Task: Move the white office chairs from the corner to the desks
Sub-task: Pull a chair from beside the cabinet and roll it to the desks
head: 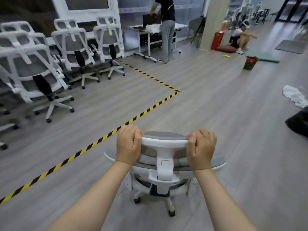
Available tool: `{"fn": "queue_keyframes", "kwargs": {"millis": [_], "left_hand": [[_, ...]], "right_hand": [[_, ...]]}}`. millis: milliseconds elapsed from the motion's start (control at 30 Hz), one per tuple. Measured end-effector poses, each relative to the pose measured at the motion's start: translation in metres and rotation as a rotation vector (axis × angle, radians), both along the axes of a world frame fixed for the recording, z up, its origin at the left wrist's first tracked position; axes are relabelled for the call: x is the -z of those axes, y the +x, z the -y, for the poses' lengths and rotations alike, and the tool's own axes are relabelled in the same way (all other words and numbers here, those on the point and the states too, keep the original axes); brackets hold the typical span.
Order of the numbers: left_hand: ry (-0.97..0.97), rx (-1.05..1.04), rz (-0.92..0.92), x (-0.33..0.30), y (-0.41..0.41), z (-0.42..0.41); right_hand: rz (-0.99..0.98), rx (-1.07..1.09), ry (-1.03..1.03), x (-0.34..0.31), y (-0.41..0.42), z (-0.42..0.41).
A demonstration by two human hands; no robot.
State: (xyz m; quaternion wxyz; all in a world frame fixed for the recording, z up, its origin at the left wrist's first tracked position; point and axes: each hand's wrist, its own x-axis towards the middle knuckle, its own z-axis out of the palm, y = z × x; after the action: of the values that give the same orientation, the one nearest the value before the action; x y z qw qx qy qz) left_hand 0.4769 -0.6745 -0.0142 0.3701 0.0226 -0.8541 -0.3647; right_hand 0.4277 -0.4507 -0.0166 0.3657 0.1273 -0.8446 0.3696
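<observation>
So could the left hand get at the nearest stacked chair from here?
Probably not without stepping closer. The left hand grips the headrest of the chair being pushed, as does the right hand, and the nearest stacked chair stands well off to the left, beyond the striped floor tape. Open floor lies between.

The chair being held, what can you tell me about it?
The chair is white-framed with grey mesh on its headrest and back, seen from behind and above. It stands upright on a wheeled base on the grey floor, right of the striped tape. The left hand and right hand grip the headrest's ends.
</observation>
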Motion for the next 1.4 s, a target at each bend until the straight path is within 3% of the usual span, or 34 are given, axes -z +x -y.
{"fn": "queue_keyframes", "kwargs": {"millis": [600,867,1400], "left_hand": [[0.043,-0.326,-0.056,-0.001,-0.301,0.168],[0.274,-0.398,-0.122,0.009,-0.426,0.259],[0.146,-0.446,-0.016,-0.005,-0.654,0.503]], "right_hand": [[-0.024,-0.343,-0.006,0.0,-0.353,0.187],[-0.009,-0.477,-0.031,0.003,-0.496,0.288],[0.086,-0.583,-0.022,-0.002,-0.762,0.552]]}}
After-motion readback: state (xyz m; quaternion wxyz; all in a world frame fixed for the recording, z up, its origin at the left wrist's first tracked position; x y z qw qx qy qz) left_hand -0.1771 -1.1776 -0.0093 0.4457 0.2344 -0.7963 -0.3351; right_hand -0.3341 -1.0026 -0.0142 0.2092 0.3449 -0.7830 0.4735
